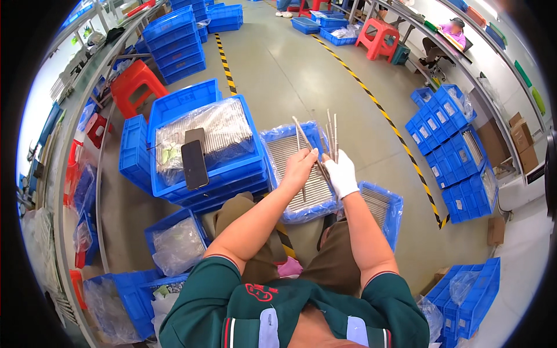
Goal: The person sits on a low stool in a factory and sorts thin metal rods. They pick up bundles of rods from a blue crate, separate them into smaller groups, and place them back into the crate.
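Observation:
My left hand, bare, closes around thin metal rods that stick out above and below its fingers. In a white glove, my right hand grips a small bunch of similar metal rods, standing nearly upright. The two hands almost meet at the fingertips. Directly below them sits a plastic-lined blue crate with a layer of rods lying side by side. Partly behind my right forearm is another lined blue crate of rods.
On my left, stacked blue crates carry plastic-wrapped rods and dark phones. A red stool stands beyond them. More blue crates are stacked at right. A person sits by the far-right bench. Striped tape marks the floor.

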The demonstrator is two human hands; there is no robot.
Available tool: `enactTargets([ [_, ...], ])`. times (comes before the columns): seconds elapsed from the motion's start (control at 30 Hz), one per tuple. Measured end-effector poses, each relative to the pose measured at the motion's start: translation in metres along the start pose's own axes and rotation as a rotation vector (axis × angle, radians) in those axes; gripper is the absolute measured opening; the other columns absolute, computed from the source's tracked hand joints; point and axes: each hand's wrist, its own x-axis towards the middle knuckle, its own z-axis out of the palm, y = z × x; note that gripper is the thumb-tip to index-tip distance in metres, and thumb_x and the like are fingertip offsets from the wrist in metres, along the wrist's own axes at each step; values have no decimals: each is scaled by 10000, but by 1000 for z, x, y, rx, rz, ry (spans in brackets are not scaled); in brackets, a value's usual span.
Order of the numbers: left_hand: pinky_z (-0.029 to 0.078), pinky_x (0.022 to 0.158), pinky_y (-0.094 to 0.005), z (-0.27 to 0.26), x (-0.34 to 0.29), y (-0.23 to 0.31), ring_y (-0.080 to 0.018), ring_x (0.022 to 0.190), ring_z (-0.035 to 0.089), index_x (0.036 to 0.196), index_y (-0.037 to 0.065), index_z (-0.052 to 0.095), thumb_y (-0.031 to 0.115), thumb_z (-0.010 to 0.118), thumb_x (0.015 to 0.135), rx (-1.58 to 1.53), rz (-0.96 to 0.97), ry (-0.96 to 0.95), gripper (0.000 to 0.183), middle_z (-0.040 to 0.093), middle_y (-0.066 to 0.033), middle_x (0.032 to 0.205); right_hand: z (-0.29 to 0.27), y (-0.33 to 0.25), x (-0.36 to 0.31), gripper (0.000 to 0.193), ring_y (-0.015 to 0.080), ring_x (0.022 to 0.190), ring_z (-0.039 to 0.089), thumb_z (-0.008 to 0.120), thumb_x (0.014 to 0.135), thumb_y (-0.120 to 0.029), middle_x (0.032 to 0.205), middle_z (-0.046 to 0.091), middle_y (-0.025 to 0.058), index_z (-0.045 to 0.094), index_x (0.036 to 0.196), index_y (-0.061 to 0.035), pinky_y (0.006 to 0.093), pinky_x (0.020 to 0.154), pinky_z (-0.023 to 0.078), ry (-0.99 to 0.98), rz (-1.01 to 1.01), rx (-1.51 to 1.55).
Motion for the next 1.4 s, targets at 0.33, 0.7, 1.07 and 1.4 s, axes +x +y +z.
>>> enactTargets([
  [0.33, 244, 431, -221, 8, -20, 18, -52, 489, 324, 787, 57, 576, 286, 569, 889, -31, -262, -476, 251, 381, 41, 588, -30, -31, 8, 192, 73, 383, 350, 676, 831, -224, 508, 430, -47, 619, 879, -47, 249, 360, 237, -118, 636, 682],
  [0.7, 216, 412, -219, 20, -23, 11, -40, 451, 298, 750, 91, 564, 300, 542, 913, -147, -347, -479, 266, 395, 58, 562, -25, -7, 24, 134, 78, 443, 414, 698, 791, -153, 605, 510, -14, 590, 771, -77, 249, 395, 313, 301, 522, 735],
  [1.07, 439, 502, -230, -26, -17, 25, -102, 581, 553, 740, 53, 568, 343, 539, 925, -127, -226, -500, 345, 573, -34, 690, -73, 18, 46, 171, 92, 357, 347, 636, 841, -249, 530, 429, -34, 567, 781, -105, 255, 319, 247, 366, 677, 791],
  [1.4, 403, 530, -247, -14, -21, 13, -130, 567, 508, 793, 1, 627, 236, 582, 907, -429, -354, -708, 265, 583, -46, 675, -9, -33, 4, 228, 73, 543, 481, 696, 811, -232, 651, 554, 4, 625, 872, -23, 244, 472, 388, -205, 401, 308],
])
